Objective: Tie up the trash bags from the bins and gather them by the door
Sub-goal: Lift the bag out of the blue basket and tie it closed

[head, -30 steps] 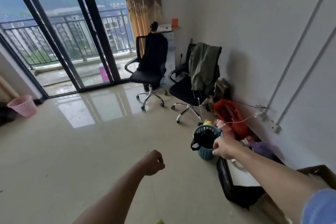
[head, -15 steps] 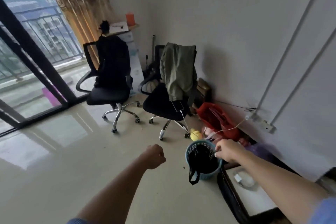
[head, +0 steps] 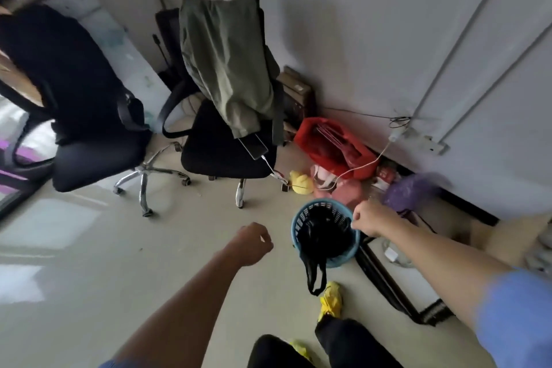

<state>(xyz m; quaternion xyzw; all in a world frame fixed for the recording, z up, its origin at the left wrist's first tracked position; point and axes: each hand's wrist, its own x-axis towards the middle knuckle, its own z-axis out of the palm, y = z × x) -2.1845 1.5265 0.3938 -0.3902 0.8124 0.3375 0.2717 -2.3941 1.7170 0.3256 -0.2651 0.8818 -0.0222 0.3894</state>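
Note:
A small blue plastic bin (head: 349, 258) stands on the tiled floor near the wall, lined with a black trash bag (head: 324, 234). One bag handle loop (head: 314, 276) hangs over the bin's front rim. My right hand (head: 369, 219) is at the bin's right rim, its fingers curled round the bag's edge there. To the left of the bin, my left hand (head: 252, 243) hovers in a loose fist, apart from the bin and holding nothing.
Two black office chairs (head: 227, 155) stand behind the bin, one draped with a green jacket (head: 227, 63). Red (head: 334, 143), pink and purple bags (head: 409, 191), a yellow toy (head: 301, 182) and a charging cable clutter the wall side. A black-framed panel (head: 385, 284) lies right of the bin.
The view has swung down and to the right, and the bin is now closer. My right hand has stayed at the bin's rim. My left fist has stayed beside it.

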